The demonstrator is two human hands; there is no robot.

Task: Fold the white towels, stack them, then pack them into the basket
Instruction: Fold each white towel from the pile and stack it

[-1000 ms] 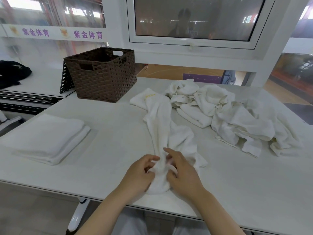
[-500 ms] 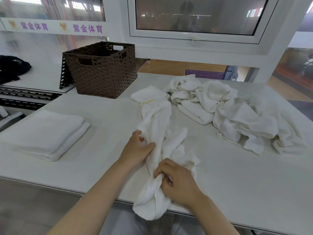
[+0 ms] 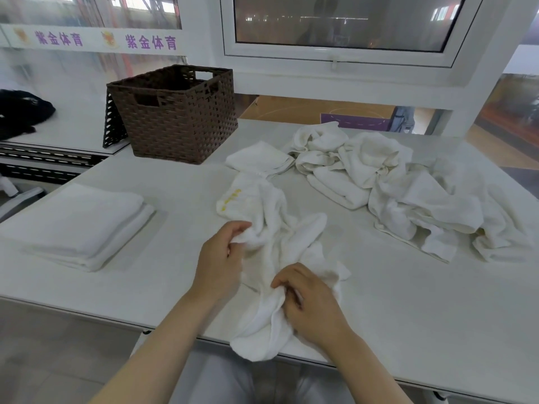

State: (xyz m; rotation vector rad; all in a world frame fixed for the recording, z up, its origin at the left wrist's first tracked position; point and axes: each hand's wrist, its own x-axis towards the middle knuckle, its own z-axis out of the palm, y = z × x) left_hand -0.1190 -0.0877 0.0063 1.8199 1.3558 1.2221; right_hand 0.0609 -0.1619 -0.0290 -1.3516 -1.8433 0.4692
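A crumpled white towel with yellow stitching lies stretched across the table's near middle, its lower end hanging over the front edge. My left hand pinches the towel's left side. My right hand grips its lower part near the edge. A stack of folded white towels rests at the left. The brown woven basket stands at the back left, and I see nothing inside it. A heap of unfolded white towels covers the right.
The white table has bare surface at the near right. A perforated black panel leans behind the basket. A dark garment lies on the side counter at far left. A window wall runs behind the table.
The towel has been drawn toward me, its lower end now hanging over the front edge. My left hand moved up along the towel's left side; my right hand stayed low on it.
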